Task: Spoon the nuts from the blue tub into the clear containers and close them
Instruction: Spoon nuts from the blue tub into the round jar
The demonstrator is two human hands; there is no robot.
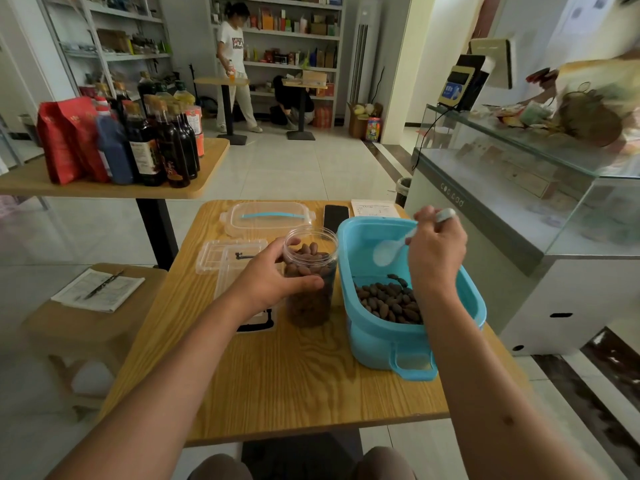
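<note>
My left hand [273, 278] grips the nearly full jar [310, 271]; beside it, my right hand [434, 251] holds an empty spoon [389, 251] over the tub [377, 337], nuts [388, 299] remaining, lid not yet on

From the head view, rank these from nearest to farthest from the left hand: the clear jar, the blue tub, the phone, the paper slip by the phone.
1. Clear jar: held in the left hand, in its grip.
2. Blue tub: just right of the jar.
3. Phone: beyond the jar, near the table's far edge.
4. Paper slip: right of the phone, at the far edge.
</note>
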